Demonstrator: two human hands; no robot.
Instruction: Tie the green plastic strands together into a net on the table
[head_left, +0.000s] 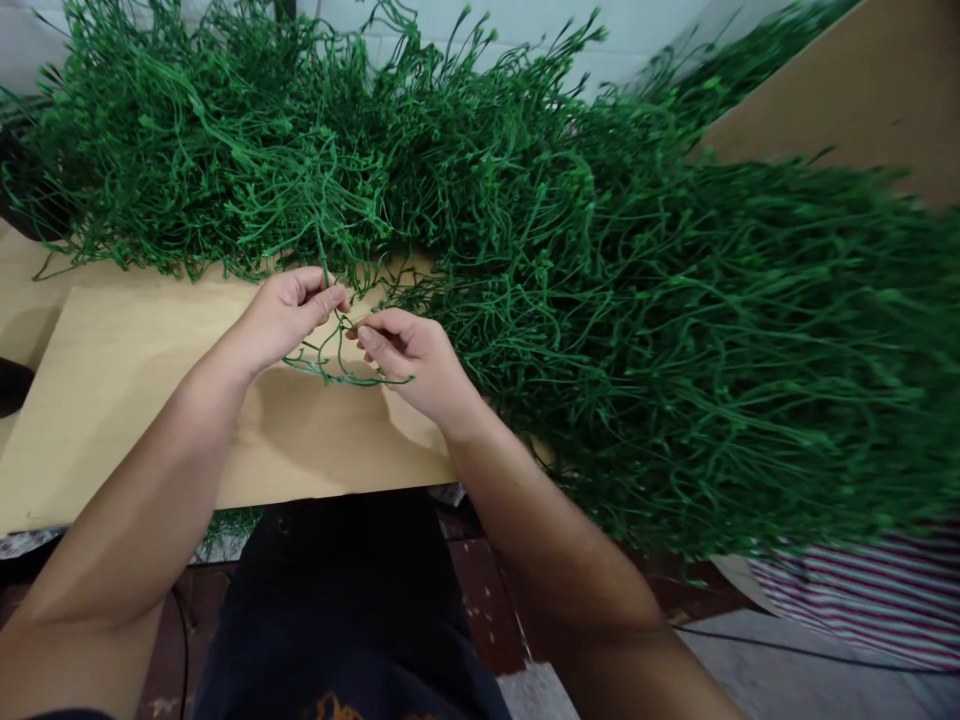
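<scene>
My left hand (304,305) pinches a thin green plastic stem (341,378) above the tan board (150,370). Close by on its right, my right hand (401,350) has its thumb and fingers closed on part of the same piece. Several thin branches of the stem hang below and between both hands. Behind them lies a big heap of green plastic stems (480,190), which spreads along the back and down the right side. The fingertips hide the exact spot where the stem is gripped.
A brown cardboard panel (847,100) leans at the upper right. Red and white striped cloth (870,600) lies at the lower right, beside a dark cable. My dark-clothed lap is below the board's front edge. Dark objects stand at the far left edge.
</scene>
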